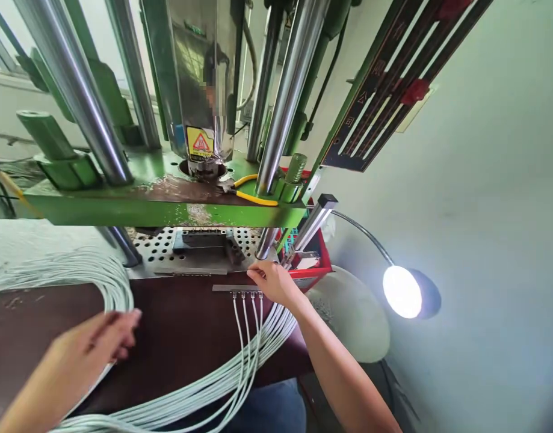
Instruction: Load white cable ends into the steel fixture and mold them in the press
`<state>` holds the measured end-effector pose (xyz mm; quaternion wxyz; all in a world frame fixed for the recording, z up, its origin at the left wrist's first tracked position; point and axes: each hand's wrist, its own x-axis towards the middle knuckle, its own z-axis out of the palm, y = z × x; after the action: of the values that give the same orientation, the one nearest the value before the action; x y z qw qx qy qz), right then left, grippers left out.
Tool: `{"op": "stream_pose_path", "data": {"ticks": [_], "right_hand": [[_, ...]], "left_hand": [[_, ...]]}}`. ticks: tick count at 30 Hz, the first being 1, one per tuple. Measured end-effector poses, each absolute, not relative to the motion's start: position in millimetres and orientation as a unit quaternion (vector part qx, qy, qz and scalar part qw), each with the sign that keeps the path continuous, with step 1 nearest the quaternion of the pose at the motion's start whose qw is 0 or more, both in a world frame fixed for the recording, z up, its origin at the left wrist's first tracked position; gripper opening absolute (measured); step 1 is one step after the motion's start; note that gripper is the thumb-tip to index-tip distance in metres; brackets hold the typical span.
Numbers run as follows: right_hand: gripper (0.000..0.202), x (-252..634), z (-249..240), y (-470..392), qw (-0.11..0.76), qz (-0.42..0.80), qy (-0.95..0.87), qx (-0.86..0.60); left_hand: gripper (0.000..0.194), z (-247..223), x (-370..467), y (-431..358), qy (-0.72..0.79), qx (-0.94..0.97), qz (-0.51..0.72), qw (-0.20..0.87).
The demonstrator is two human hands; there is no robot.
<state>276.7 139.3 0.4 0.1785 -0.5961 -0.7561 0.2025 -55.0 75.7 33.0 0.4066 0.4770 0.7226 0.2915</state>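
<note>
My right hand (275, 281) is over the right end of a narrow metal strip (222, 288), its thumb and fingers pinched together; what they hold, if anything, is hidden. Several small connectors (244, 295) sit along the strip, each with a white cable running down from it. A thick bundle of white cables (204, 385) curves along the front of the dark brown tabletop. My left hand (93, 343) lies over another white cable bundle (116, 282) at the left. Its fingers are curled and blurred, so I cannot see whether they grip a cable.
A green press (240, 214) with steel columns stands directly behind my hands, with a dark mould block (201, 242) on its perforated plate. Yellow-handled pliers (257, 199) lie on the press. At the right are a red bin (324, 255) and a lit lamp (401, 291).
</note>
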Motion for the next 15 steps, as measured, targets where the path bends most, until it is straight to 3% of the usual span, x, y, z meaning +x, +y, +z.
{"op": "stream_pose_path", "data": {"ticks": [1,3,10,15], "right_hand": [[0.018,280,1,135,0.168,0.202,-0.763,-0.590],[0.015,282,-1,127,0.154,0.200,-0.779,-0.574],[0.012,268,-16,122,0.154,0.191,-0.797,-0.551],[0.015,269,-2,126,0.192,0.215,-0.791,-0.539]], "left_hand": [[0.043,30,-31,62,0.665,0.515,0.247,0.481],[0.039,24,14,40,0.595,0.575,0.212,0.520],[0.020,7,77,43,0.583,0.547,0.284,0.530],[0.046,18,92,48,0.552,0.385,0.366,0.643]]}}
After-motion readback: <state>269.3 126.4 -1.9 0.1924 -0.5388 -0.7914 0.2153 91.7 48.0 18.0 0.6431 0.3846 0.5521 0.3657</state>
